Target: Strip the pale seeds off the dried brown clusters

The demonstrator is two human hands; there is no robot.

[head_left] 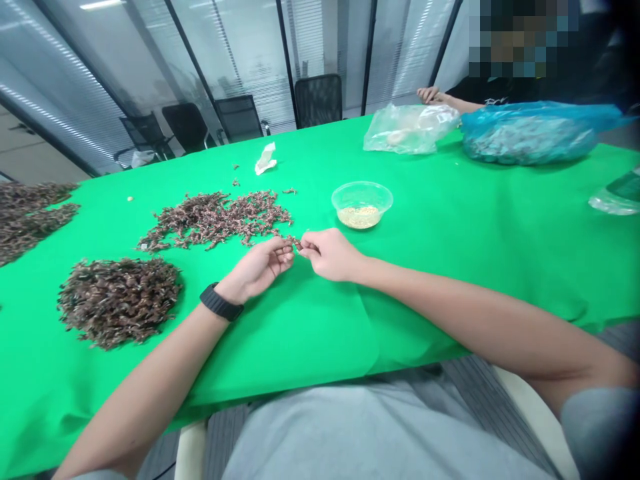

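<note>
Two-handed pinching over green cloth [305,340]: right hand [330,255] curling in, fingertips [306,244] apparently closing on a brown bit [298,245], left hand [260,265] facing it with fingers [285,259] curled just beside, contact on that side impossible to tell. Bit looking light, dry and brittle, probably snapping under a hard squeeze, so its thickest part seeming the safest place for a fingertip hold. Loose bits [215,219] lying in a scattered patch just beyond the hands, dense heap [119,302] sitting left of them, more bits [30,223] piling up at the far left edge. Clear bowl [362,197] standing near the right hand, holding pale grains [359,217]. Cloth draping in folds at the near edge, likely giving tiny bits a little grip. Clear bag [410,128] and blue bag [530,137] lying at the far end, blue one apparently packed with similar bits, co-worker's hand [429,95] resting just behind the clear bag. Black watch [220,301] strapping above the left hand. Black mesh chairs [318,100] lining a glass wall [125,60] with blinds.
</note>
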